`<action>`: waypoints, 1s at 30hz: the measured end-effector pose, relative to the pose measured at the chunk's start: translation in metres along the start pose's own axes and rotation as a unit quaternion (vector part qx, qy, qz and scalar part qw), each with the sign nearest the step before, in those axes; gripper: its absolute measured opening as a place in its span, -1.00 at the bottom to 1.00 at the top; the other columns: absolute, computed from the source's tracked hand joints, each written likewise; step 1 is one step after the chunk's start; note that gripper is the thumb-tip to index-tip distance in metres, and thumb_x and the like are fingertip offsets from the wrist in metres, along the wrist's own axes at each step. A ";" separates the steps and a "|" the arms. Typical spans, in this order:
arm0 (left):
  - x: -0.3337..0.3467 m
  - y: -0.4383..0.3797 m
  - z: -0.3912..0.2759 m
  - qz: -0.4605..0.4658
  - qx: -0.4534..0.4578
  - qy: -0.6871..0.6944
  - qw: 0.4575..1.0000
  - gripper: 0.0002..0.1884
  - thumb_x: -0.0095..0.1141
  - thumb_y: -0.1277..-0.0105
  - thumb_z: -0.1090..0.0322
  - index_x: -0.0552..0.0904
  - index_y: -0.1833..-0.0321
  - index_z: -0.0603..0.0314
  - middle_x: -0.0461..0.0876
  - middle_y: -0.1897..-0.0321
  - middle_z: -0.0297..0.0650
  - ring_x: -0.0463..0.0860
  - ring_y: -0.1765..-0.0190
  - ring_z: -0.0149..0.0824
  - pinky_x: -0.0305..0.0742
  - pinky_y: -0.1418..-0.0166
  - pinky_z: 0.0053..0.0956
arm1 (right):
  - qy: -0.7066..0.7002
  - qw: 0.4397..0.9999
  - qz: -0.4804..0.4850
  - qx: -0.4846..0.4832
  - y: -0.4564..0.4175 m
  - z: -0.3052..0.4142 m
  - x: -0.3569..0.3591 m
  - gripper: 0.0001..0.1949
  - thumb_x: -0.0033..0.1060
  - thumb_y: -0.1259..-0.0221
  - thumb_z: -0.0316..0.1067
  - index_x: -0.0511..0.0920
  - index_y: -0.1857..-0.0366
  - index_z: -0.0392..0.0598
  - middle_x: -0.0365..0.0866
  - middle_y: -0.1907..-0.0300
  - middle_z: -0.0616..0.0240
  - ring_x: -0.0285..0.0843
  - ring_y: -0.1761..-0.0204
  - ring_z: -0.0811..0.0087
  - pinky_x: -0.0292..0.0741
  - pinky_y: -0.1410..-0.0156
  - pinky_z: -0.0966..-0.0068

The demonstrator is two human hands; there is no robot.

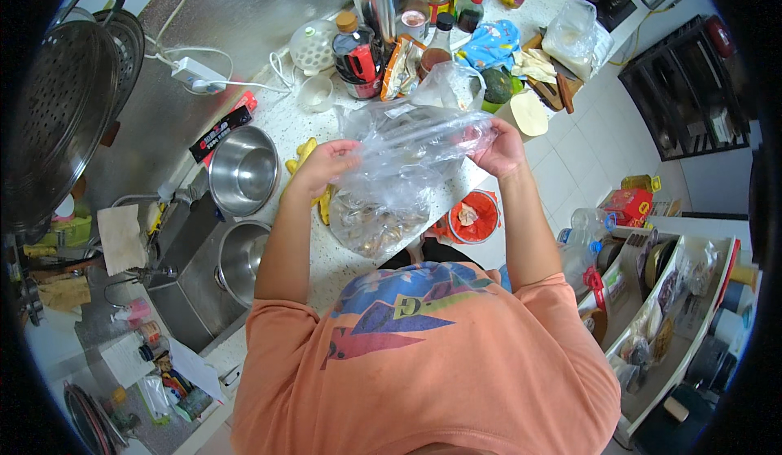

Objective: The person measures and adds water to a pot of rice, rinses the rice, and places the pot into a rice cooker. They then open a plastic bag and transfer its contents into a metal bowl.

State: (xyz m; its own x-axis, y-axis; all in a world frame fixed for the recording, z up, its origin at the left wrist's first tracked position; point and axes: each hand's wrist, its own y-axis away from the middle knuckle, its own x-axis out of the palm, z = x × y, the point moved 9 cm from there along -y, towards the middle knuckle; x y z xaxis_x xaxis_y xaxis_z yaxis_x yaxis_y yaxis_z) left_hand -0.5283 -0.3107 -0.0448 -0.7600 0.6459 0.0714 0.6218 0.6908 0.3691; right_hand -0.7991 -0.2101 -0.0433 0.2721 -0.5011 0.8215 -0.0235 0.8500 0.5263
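Over the speckled white countertop [317,278], a large clear plastic bag [391,183] is stretched between my hands. My left hand [330,163] pinches its left edge, and my right hand [502,149] grips the opposite edge. Brownish contents [379,220] rest in the lower part of the bag; wrinkled plastic keeps me from telling what they are. Partly behind my left hand and wrist lies a yellow item [324,206], too covered to name. Beneath my right forearm, a bin lined with a red bag [473,218] stands on the floor, holding crumpled paper.
Two steel pots [243,171] [241,259] stand left, beside and over the sink [183,311]. Behind the bag are a dark-liquid bottle [357,64], a foil roll [374,9], a green squash [498,85] and a cutting board [544,91]. An open drawer [684,326] juts out at right.
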 end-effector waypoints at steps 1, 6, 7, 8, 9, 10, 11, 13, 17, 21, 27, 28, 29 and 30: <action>0.000 0.002 -0.001 0.012 0.018 -0.078 0.997 -0.65 0.20 -0.29 0.09 0.61 0.03 0.20 0.58 0.30 -0.36 0.48 0.38 -0.51 0.39 0.37 -0.61 | -0.017 1.000 0.005 0.003 -0.006 -0.001 -0.004 -0.77 -0.09 -0.20 -0.28 0.49 0.25 -0.21 0.57 0.31 0.10 0.55 0.35 0.29 0.58 0.11 0.36; -0.012 -0.011 0.005 0.049 -0.095 -0.004 0.994 -0.77 0.01 -0.41 0.21 0.57 0.10 0.23 0.62 0.19 -0.26 0.59 0.13 -0.40 0.51 0.01 -0.47 | 0.035 0.995 0.084 0.038 -0.023 -0.003 -0.016 -0.82 -0.03 -0.21 -0.22 0.50 0.36 -0.08 0.54 0.50 0.34 0.36 0.60 0.57 0.31 0.61 0.57; -0.013 -0.018 -0.005 0.044 -0.049 0.141 0.988 -0.78 -0.03 -0.43 0.20 0.56 0.14 0.20 0.62 0.23 -0.25 0.60 0.15 -0.35 0.53 0.04 -0.45 | 0.087 0.994 0.063 0.027 -0.025 0.000 -0.026 -0.82 -0.01 -0.21 -0.21 0.50 0.36 -0.07 0.53 0.51 0.36 0.33 0.62 0.60 0.30 0.63 0.58; -0.018 -0.026 -0.011 0.028 -0.015 0.280 0.959 -0.78 -0.07 -0.45 0.20 0.55 0.18 0.17 0.61 0.27 -0.25 0.62 0.16 -0.29 0.55 0.07 -0.42 | 0.203 0.978 0.042 0.038 -0.023 -0.005 -0.038 -0.82 0.07 -0.22 -0.17 0.51 0.34 -0.05 0.51 0.54 0.42 0.27 0.67 0.64 0.26 0.63 0.64; -0.024 -0.037 -0.007 -0.019 -0.007 0.347 0.938 -0.78 -0.10 -0.46 0.20 0.52 0.20 0.17 0.61 0.28 -0.24 0.62 0.18 -0.29 0.56 0.08 -0.42 | 0.262 0.965 -0.004 0.024 -0.019 -0.012 -0.055 -0.79 0.16 -0.21 -0.14 0.54 0.26 -0.03 0.53 0.53 0.45 0.31 0.65 0.67 0.25 0.61 0.67; -0.027 -0.051 0.002 -0.071 -0.011 0.410 0.909 -0.79 -0.14 -0.48 0.21 0.50 0.22 0.17 0.62 0.29 -0.23 0.63 0.20 -0.30 0.57 0.10 -0.42 | 0.314 0.948 -0.016 0.046 -0.016 -0.020 -0.065 -0.77 0.18 -0.20 -0.12 0.55 0.20 -0.01 0.55 0.47 0.46 0.37 0.60 0.66 0.29 0.56 0.67; -0.029 -0.065 0.005 -0.094 0.007 0.475 0.875 -0.78 -0.17 -0.49 0.22 0.47 0.24 0.17 0.62 0.30 -0.21 0.64 0.21 -0.30 0.58 0.11 -0.42 | 0.365 0.928 0.015 0.071 -0.014 -0.032 -0.067 -0.74 0.20 -0.20 -0.11 0.56 0.15 0.00 0.58 0.42 0.47 0.44 0.55 0.66 0.34 0.51 0.67; -0.005 -0.095 -0.001 0.047 0.000 0.577 0.816 -0.77 -0.18 -0.49 0.18 0.44 0.22 0.16 0.60 0.37 -0.25 0.62 0.28 -0.36 0.56 0.15 -0.49 | 0.444 0.895 0.008 0.047 -0.011 -0.041 -0.074 -0.72 0.21 -0.20 -0.11 0.55 0.11 0.00 0.60 0.34 0.46 0.48 0.44 0.64 0.38 0.40 0.66; 0.007 -0.101 0.006 0.165 -0.023 0.561 0.811 -0.75 -0.08 -0.43 0.14 0.45 0.12 0.20 0.44 0.54 -0.36 0.43 0.49 -0.49 0.32 0.48 -0.71 | 0.308 0.950 -0.048 0.017 -0.012 -0.037 -0.074 -0.70 0.22 -0.21 -0.11 0.54 0.08 -0.02 0.60 0.24 0.38 0.53 0.26 0.54 0.46 0.16 0.56; -0.050 -0.062 0.067 -0.112 -0.146 0.404 0.896 -0.66 0.06 -0.35 0.11 0.47 0.03 0.26 0.47 0.44 -0.32 0.43 0.47 -0.48 0.34 0.45 -0.63 | -0.024 0.999 -0.016 0.026 -0.028 -0.030 -0.054 -0.75 -0.02 -0.36 -0.20 0.50 0.03 -0.07 0.59 0.15 0.23 0.54 0.14 0.29 0.51 -0.02 0.25; -0.066 0.019 -0.020 -0.375 0.133 -0.112 0.910 -0.68 0.12 -0.25 0.29 0.53 -0.03 0.26 0.59 0.08 -0.15 0.57 0.13 -0.27 0.46 0.01 -0.41 | 0.021 0.999 -0.044 0.022 -0.041 -0.042 -0.045 -0.54 -0.29 -0.45 0.01 0.37 -0.18 -0.13 0.47 -0.13 0.16 0.45 -0.13 0.17 0.40 -0.23 0.14; -0.042 0.036 -0.056 -0.413 0.220 -0.268 0.843 -0.67 0.12 -0.24 0.33 0.53 -0.05 0.25 0.59 0.04 -0.14 0.58 0.07 -0.24 0.45 -0.06 -0.38 | 0.032 0.999 -0.035 0.020 -0.037 -0.041 -0.040 -0.53 -0.32 -0.45 0.02 0.36 -0.20 -0.12 0.46 -0.15 0.13 0.42 -0.16 0.13 0.36 -0.28 0.13; -0.011 0.040 -0.075 -0.356 0.262 -0.328 0.835 -0.60 0.14 -0.19 0.37 0.50 -0.12 0.21 0.58 0.00 -0.13 0.56 -0.02 -0.23 0.40 -0.14 -0.32 | 0.037 0.999 0.006 0.021 -0.033 -0.042 -0.028 -0.51 -0.34 -0.46 0.03 0.36 -0.21 -0.12 0.45 -0.18 0.10 0.39 -0.20 0.09 0.32 -0.33 0.13; 0.020 0.042 -0.091 -0.296 0.302 -0.384 0.820 -0.51 0.17 -0.15 0.41 0.47 -0.20 0.18 0.57 -0.04 -0.13 0.54 -0.12 -0.22 0.36 -0.22 -0.26 | 0.070 0.997 -0.020 0.003 -0.031 -0.039 -0.028 -0.45 -0.33 -0.43 0.12 0.34 -0.23 -0.10 0.42 -0.20 0.07 0.37 -0.23 0.08 0.30 -0.35 0.11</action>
State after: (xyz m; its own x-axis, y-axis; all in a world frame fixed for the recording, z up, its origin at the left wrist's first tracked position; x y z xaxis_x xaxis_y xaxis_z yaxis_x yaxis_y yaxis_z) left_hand -0.5353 -0.2984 0.0565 -0.7638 -0.0082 -0.6454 0.3426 0.8423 -0.4161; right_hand -0.7682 -0.2164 -0.0911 0.4048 -0.5072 0.7608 -0.0147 0.8284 0.5600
